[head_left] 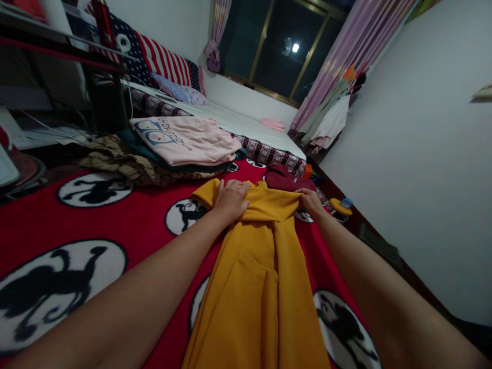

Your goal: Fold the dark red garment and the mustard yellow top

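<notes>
A long yellow garment (249, 287) lies lengthwise on the red blanket (154, 220), its near end running out of view at the bottom. Across its far part a band of the cloth is folded over sideways. My left hand (232, 200) rests on that band near its left end, fingers stretched out over the fabric. At the band's right end, my right hand (309, 202) pinches the edge of the cloth. Just beyond the garment is a dark red piece of clothing (284, 177), partly covered by the yellow cloth.
A stack of clothes with a pink printed shirt (184, 141) on top stands at the far left of the blanket. Behind it is a bed (230, 120) below the window. A shelf (57, 46) fills the left side; a white wall (423, 169) bounds the right.
</notes>
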